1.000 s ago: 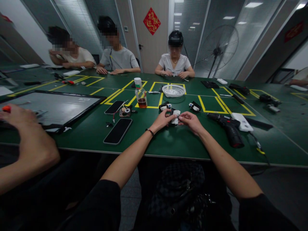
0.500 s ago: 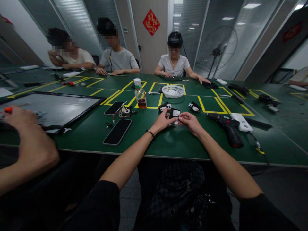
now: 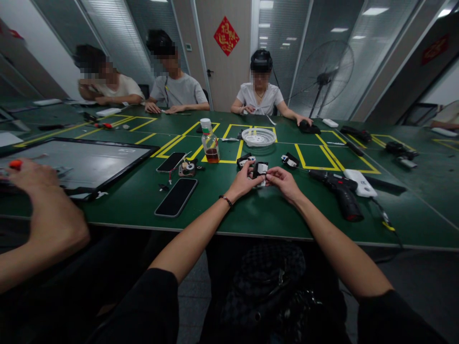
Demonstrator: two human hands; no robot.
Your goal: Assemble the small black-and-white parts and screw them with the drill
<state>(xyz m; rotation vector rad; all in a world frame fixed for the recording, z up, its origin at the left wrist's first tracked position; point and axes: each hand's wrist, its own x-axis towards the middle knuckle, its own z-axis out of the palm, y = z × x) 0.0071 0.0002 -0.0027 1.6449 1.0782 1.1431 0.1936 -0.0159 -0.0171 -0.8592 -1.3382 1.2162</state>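
Observation:
My left hand [image 3: 244, 180] is closed around a small black part with a white label [image 3: 261, 169], held just above the green table. At the part's right edge, the fingertips of my right hand [image 3: 283, 181] are pinched together; whatever lies between them is too small to make out. A similar small black-and-white part [image 3: 245, 159] lies just behind my left hand, partly covered by it. Another black-and-white part [image 3: 289, 160] rests behind my right hand.
To the right lie a black power drill [image 3: 340, 193] and a white power bank [image 3: 359, 183]. Two phones [image 3: 176, 197], a small motor-like unit [image 3: 188, 167], a bottle [image 3: 210, 143] and a white basket [image 3: 258, 137] are around. A co-worker's hand [image 3: 34, 177] works over a large panel [image 3: 107, 165] at left.
My hands keep nearly the same pose on the small part. Across the table, a person has raised one hand with a white strip, and their other hand has shifted slightly on a black object.

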